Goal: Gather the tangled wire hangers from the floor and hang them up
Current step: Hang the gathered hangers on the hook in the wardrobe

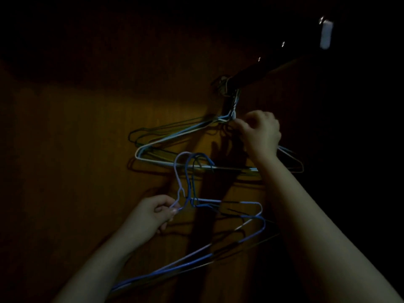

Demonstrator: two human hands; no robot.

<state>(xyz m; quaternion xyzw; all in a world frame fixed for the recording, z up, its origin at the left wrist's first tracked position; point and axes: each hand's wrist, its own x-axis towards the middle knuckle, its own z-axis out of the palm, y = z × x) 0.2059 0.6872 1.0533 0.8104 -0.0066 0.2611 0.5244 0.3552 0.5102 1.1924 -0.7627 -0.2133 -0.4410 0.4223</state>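
Left grip (pixel 153 213) pinches blue hangers (pixel 209 201) by the necks; right grip (pixel 260 132) clasps hung hangers (pixel 175 136) above.

Dim warm light falls on a brown wooden panel (pixel 83 154) near a dark rail (pixel 264 69).

Brown wooden panel (pixel 76 149) fills my view, with a warm-lit band across the middle going black toward 12 and 3 o'clock. Pale blurred rectangular object (pixel 326 35) at 1 o'clock; I can't tell what it is. Three small glints (pixel 283 44) trail from it toward 7 o'clock.
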